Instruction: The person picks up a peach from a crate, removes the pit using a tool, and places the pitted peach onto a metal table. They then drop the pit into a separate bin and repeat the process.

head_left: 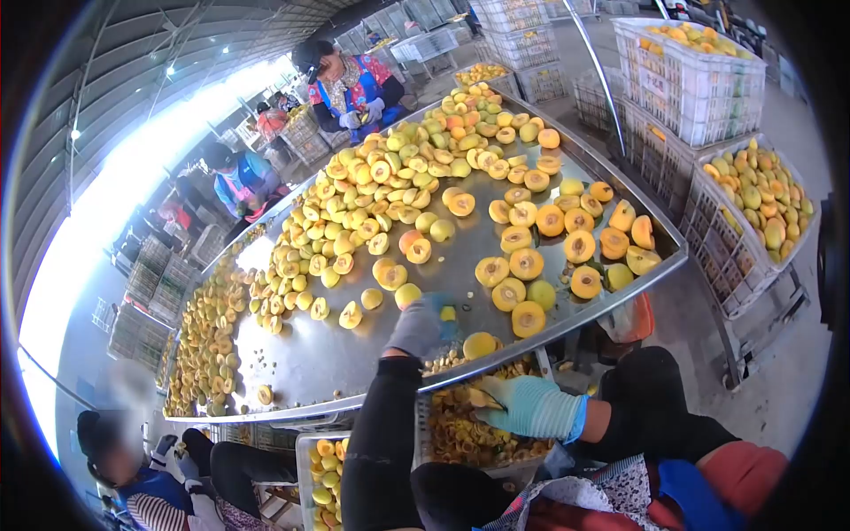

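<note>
My left hand (416, 329), in a grey glove, reaches over the near edge of the metal table (341, 372). It is smeared by motion, so its grip is unclear. A yellow peach (407, 295) shows right at its fingers, and a small blue-and-yellow patch (448, 313) lies beside it. In a teal striped glove, my right hand (529, 405) is closed round something brownish, largely hidden, over a crate (423, 429) of peach scraps below the table edge. One peach (480, 345) rests at the edge between my hands. Halved peaches (527, 264) with brown centres lie nearby.
A large heap of peaches (381, 173) covers the far side of the table. Full crates (753, 230) stand stacked at right; another peach crate (326, 478) is below at left. A co-worker (354, 88) stands across the table, and another person (150, 478) sits at lower left.
</note>
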`<action>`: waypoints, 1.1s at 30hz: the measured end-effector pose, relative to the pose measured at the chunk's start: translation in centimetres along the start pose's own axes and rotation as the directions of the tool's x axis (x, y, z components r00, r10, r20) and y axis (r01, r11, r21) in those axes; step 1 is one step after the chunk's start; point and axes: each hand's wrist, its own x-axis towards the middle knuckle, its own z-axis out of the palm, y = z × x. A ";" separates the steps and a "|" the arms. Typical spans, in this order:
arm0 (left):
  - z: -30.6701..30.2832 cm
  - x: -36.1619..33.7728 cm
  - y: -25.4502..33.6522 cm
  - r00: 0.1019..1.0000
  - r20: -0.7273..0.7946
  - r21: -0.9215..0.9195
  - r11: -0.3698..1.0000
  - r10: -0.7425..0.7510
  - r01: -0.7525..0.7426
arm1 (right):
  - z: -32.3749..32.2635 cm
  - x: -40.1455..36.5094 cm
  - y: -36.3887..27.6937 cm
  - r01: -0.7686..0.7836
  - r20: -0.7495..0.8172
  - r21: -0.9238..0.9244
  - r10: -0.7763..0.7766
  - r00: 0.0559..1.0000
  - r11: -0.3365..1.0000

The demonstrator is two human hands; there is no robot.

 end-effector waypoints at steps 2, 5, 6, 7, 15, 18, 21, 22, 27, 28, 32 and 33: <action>-0.1 -1.0 -1.8 0.976 0.009 -0.247 0.945 -0.218 0.213 | -0.5 -0.6 -0.4 0.053 -0.067 0.040 -0.051 0.996 0.998; -2.0 -4.9 1.0 0.947 -0.042 -0.958 0.280 -0.318 0.052 | 0.1 -0.4 0.0 0.233 -0.373 0.065 -0.193 0.907 0.970; -2.5 -6.4 2.9 0.948 -0.065 -0.985 0.172 -0.311 -0.011 | 0.2 -0.4 -0.2 0.189 -0.371 0.086 -0.145 0.917 0.978; -2.5 -7.4 4.3 0.948 -0.102 -0.994 0.063 -0.303 -0.087 | 0.0 -0.2 -0.4 0.149 -0.373 0.095 -0.104 0.922 0.984; 0.7 -11.7 13.0 0.726 -0.628 -0.631 0.730 -0.280 -0.264 | 1.4 0.3 -2.1 0.177 -0.409 0.106 -0.119 0.905 0.979; 2.2 -11.8 12.0 0.691 -0.611 -0.758 0.537 -0.387 -0.370 | 2.5 0.7 -1.7 0.199 -0.430 0.065 -0.152 0.890 0.978; 3.0 -11.4 11.6 0.719 -0.446 -0.872 0.077 -0.534 -0.483 | 2.7 0.7 -1.7 0.153 -0.336 0.044 -0.129 0.933 0.987; 3.4 -11.2 11.5 0.725 -0.419 -0.872 0.020 -0.547 -0.489 | 2.9 0.8 -1.6 0.142 -0.334 0.064 -0.113 0.936 0.988; 2.3 -10.8 13.8 0.742 -0.396 -0.802 -0.189 -0.541 -0.566 | 3.8 0.8 -1.9 0.261 -0.493 0.090 -0.185 0.850 0.961; 2.3 -10.8 13.7 0.741 -0.415 -0.783 -0.207 -0.528 -0.586 | 4.1 1.0 -1.8 0.237 -0.480 0.065 -0.177 0.859 0.969; 2.3 -10.9 14.2 0.692 -0.437 -0.802 -0.098 -0.575 -0.588 | 4.6 1.1 -1.7 0.169 -0.453 0.022 -0.141 0.880 0.985; 2.4 -11.3 14.4 0.660 -0.436 -0.813 -0.048 -0.611 -0.581 | 4.9 1.0 -1.8 0.167 -0.447 0.035 -0.134 0.884 0.985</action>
